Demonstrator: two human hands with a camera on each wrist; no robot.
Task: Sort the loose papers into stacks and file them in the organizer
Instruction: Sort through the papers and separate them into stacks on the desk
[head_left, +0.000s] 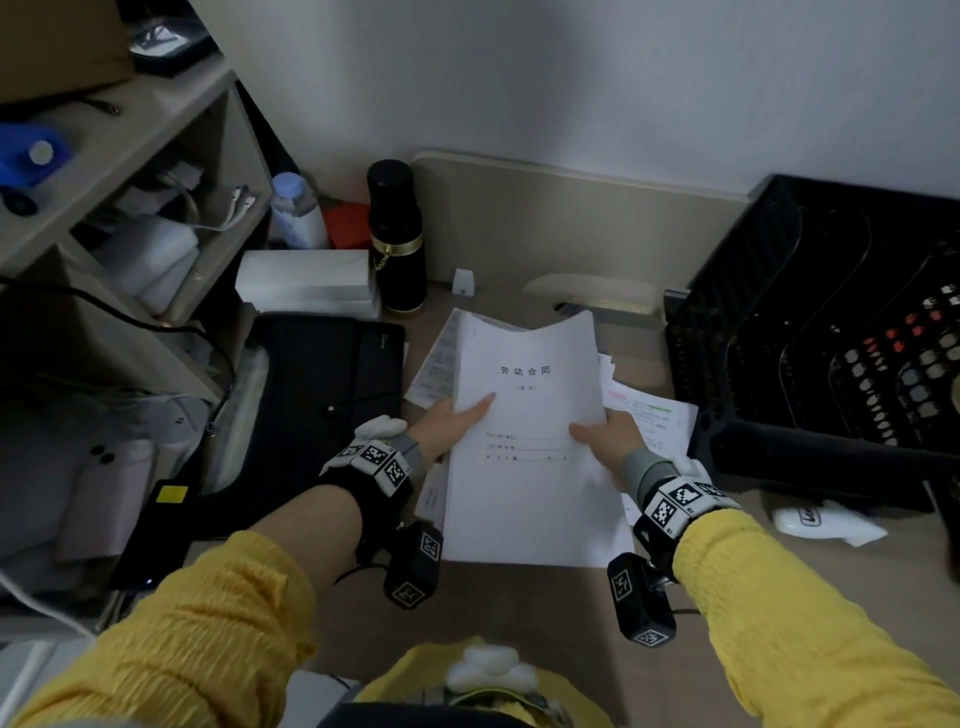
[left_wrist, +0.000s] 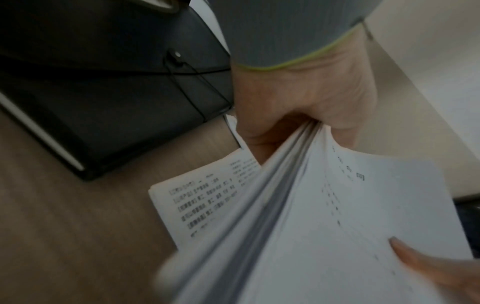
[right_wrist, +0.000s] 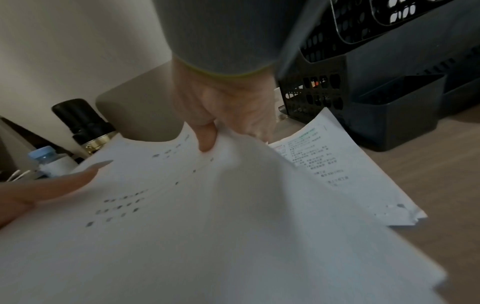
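Note:
A thick white paper stack (head_left: 530, 441) with printed characters on its top sheet is lifted off the desk at the centre. My left hand (head_left: 452, 423) grips its left edge, thumb on top, fingers underneath (left_wrist: 293, 115). My right hand (head_left: 605, 436) pinches the right edge, thumb on the top sheet (right_wrist: 207, 135). Under the stack lie loose printed sheets, some on the left (head_left: 436, 364), (left_wrist: 197, 197), some with green print on the right (head_left: 654, 415), (right_wrist: 324, 164). The black perforated organizer (head_left: 810, 332), (right_wrist: 384, 86) stands at the right, its slots facing up.
A black folder with an elastic cord (head_left: 311, 395), (left_wrist: 109, 98) lies to the left of the papers. A black flask (head_left: 397, 239), a bottle (head_left: 296, 213) and a white box (head_left: 306, 283) stand at the back left. Shelves (head_left: 130, 156) rise at far left. A white object (head_left: 826, 522) lies at front right.

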